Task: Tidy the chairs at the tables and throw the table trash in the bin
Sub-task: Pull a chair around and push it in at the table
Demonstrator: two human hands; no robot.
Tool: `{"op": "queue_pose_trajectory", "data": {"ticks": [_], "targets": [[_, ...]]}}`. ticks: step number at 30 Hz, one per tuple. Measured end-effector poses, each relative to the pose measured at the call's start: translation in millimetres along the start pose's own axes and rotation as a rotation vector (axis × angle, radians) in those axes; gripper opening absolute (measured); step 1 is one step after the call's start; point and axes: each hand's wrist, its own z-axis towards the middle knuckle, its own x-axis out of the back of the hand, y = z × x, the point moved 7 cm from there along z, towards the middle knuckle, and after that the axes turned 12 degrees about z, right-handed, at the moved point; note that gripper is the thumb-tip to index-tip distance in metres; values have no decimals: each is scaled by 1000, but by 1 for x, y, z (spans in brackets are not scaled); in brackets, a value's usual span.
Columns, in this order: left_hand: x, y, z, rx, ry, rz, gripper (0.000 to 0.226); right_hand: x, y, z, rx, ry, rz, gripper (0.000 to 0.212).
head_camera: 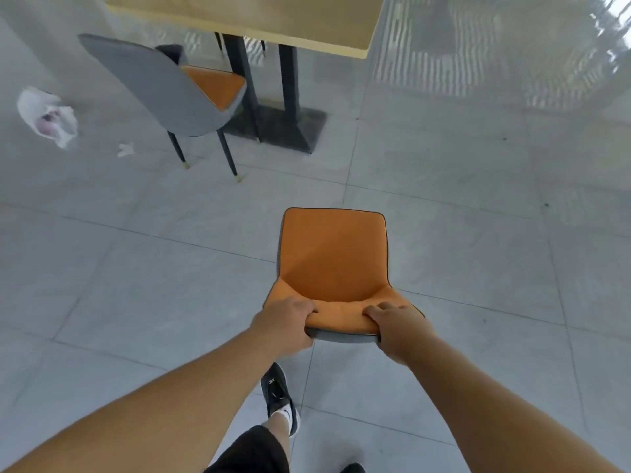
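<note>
Two hands grip one chair, well short of the surface.

Head view: the left hand point(285, 324) and right hand point(397, 327) are both closed over the top edge of the chair point(333, 259) back, seat pointing toward the surface point(246, 18). A second chair point(164, 87) already sits tucked in. Trash point(47, 116) and a scrap point(125, 149) lie on the floor at left, seemingly not yet binned; no bin shows.
</note>
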Motion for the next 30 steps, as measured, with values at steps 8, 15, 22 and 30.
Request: {"op": "queue_pose_trajectory", "data": {"ticks": [8, 15, 22, 30], "targets": [[63, -51, 68, -3, 162, -10, 53, 64, -24, 89, -28, 43, -52, 48], [148, -135, 174, -17, 116, 42, 55, 147, -67, 209, -42, 137, -25, 40], [236, -218, 283, 13, 108, 40, 51, 232, -99, 332, -11, 190, -13, 28], [350, -291, 421, 59, 202, -44, 43, 351, -116, 483, 34, 242, 7, 25]]}}
